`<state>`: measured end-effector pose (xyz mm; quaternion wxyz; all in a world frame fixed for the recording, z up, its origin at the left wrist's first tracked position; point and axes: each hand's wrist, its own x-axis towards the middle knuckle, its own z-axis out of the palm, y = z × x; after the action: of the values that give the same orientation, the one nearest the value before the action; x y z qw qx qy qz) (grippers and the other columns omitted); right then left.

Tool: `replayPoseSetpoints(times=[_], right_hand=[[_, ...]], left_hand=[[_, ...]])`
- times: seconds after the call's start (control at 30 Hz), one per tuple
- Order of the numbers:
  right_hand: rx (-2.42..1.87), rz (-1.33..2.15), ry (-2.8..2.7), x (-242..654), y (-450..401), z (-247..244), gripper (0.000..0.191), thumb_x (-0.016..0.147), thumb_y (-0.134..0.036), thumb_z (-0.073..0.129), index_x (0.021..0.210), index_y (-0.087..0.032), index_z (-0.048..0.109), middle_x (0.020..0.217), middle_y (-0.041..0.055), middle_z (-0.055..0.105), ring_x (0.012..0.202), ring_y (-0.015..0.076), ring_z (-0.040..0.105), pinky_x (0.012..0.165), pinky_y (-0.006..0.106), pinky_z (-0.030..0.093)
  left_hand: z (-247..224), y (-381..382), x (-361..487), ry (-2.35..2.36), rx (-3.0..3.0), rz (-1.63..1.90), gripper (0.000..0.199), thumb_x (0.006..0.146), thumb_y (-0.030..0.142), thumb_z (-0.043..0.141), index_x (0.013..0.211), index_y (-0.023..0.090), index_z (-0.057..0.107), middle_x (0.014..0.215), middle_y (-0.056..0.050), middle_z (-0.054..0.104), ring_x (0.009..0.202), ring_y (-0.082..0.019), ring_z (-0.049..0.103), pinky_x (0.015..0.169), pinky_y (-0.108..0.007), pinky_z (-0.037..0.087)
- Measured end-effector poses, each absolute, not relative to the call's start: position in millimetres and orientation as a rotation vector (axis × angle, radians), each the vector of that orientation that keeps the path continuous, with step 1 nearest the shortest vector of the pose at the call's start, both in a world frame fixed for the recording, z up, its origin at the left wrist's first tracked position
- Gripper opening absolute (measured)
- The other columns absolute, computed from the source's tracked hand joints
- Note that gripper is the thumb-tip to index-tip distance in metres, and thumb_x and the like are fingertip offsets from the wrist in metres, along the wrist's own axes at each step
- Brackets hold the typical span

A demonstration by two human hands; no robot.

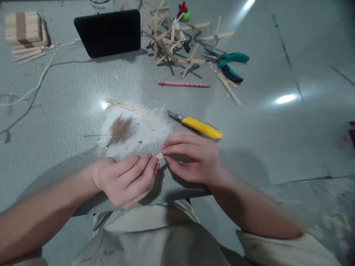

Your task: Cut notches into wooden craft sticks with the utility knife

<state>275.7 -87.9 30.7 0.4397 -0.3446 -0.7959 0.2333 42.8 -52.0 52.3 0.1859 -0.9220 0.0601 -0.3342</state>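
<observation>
Near the table's front edge, my left hand (131,179) pinches a short length of wooden craft stick (159,156). The fingertips of my right hand (192,155) are closed on the stick's other end, and most of it is hidden by fingers. Just beyond my right hand lies a yellow utility knife (202,127) with its blade out. Ahead of my left hand, a craft stick (119,104) and a paler stick piece (145,119) meet at an angle. They lie by a white powdery patch with a brown smudge (122,129).
A pink pencil (184,84), green pliers (230,64) and a heap of crossed craft sticks (166,40) lie farther back. A black tablet-like device (109,33) stands at the back left, with a white cable (41,81). Bundled sticks (24,29) are at the far left.
</observation>
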Motion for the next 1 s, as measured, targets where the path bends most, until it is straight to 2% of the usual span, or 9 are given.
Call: replayPoseSetpoints(times=[0.23,0.43,0.63,0.8,1.0], right_hand=[[-0.856,0.591,-2.001,279,-82,27,0.012,0.087,-0.011,0.072,0.091,-0.022,0.071,0.088,0.004,0.078,0.082,0.018,0.074,0.08,0.037,0.057],[-0.816,0.413,-2.149,283,-78,23,0.007,0.091,-0.015,0.071,0.09,-0.022,0.073,0.088,0.0041,0.079,0.084,0.0192,0.074,0.079,0.038,0.055],[-0.873,0.413,-2.139,279,-80,17,0.009,0.092,-0.015,0.067,0.086,-0.021,0.071,0.086,0.0028,0.078,0.078,0.0159,0.071,0.076,0.032,0.058],[-0.903,0.428,-2.094,282,-79,18,0.01,0.09,-0.013,0.065,0.087,-0.022,0.069,0.09,0.003,0.078,0.084,0.0164,0.073,0.079,0.032,0.059],[-0.854,0.446,-1.996,292,-74,21,0.01,0.09,-0.024,0.066,0.1,-0.023,0.069,0.104,0.0077,0.076,0.098,0.0221,0.072,0.091,0.042,0.058]], left_hand=[[51,-53,47,0.206,-2.576,-0.883,0.029,0.096,0.012,0.062,0.075,0.019,0.081,0.084,-0.002,0.082,0.072,-0.018,0.08,0.059,-0.018,0.067],[44,-55,45,0.209,-2.549,-0.784,0.026,0.099,0.016,0.059,0.083,0.015,0.079,0.09,-0.006,0.081,0.079,-0.018,0.079,0.069,-0.023,0.068],[40,-57,45,0.202,-2.6,-0.792,0.021,0.099,0.014,0.06,0.094,0.006,0.078,0.096,-0.013,0.079,0.083,-0.02,0.078,0.079,-0.029,0.066],[38,-58,46,0.148,-2.71,-0.877,0.015,0.096,0.009,0.063,0.094,0.012,0.078,0.093,-0.007,0.079,0.082,-0.019,0.078,0.071,-0.027,0.065],[38,-60,46,-0.087,-2.856,-0.752,0.022,0.098,0.009,0.06,0.09,0.02,0.077,0.092,-0.002,0.079,0.08,-0.019,0.079,0.062,-0.028,0.064]])
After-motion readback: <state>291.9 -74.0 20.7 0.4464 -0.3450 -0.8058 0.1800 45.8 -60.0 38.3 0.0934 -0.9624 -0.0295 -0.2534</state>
